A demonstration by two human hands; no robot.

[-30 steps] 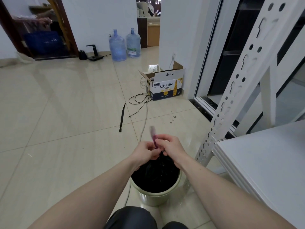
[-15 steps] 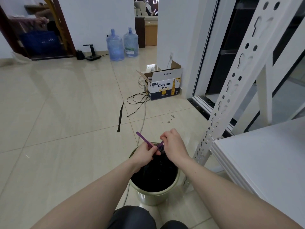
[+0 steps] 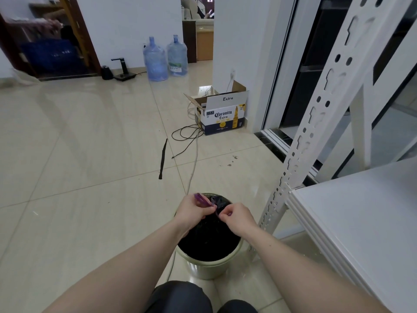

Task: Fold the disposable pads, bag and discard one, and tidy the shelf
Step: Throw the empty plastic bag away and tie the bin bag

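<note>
A pale green bin (image 3: 206, 268) stands on the floor in front of me, filled by a black bag (image 3: 207, 240). Both hands work above its far rim. My left hand (image 3: 193, 210) grips one end of a purple drawstring (image 3: 201, 199) at the bag's gathered top. My right hand (image 3: 235, 216) pinches the other purple end beside it. The bag's neck is bunched between the two hands. No disposable pad is visible. The white shelf board (image 3: 365, 213) lies to the right of the bin.
A white perforated shelf post (image 3: 300, 141) rises right of the bin. An open Coronita box (image 3: 222, 115), loose cables (image 3: 185, 136), a black strap (image 3: 163, 158) and two water jugs (image 3: 165, 57) sit on the tiled floor beyond. My knees (image 3: 180, 297) are below.
The purple string ends have come down from an upright pull; my hands have drawn slightly apart, with the left now holding its end to the left and the right pinching lower.
</note>
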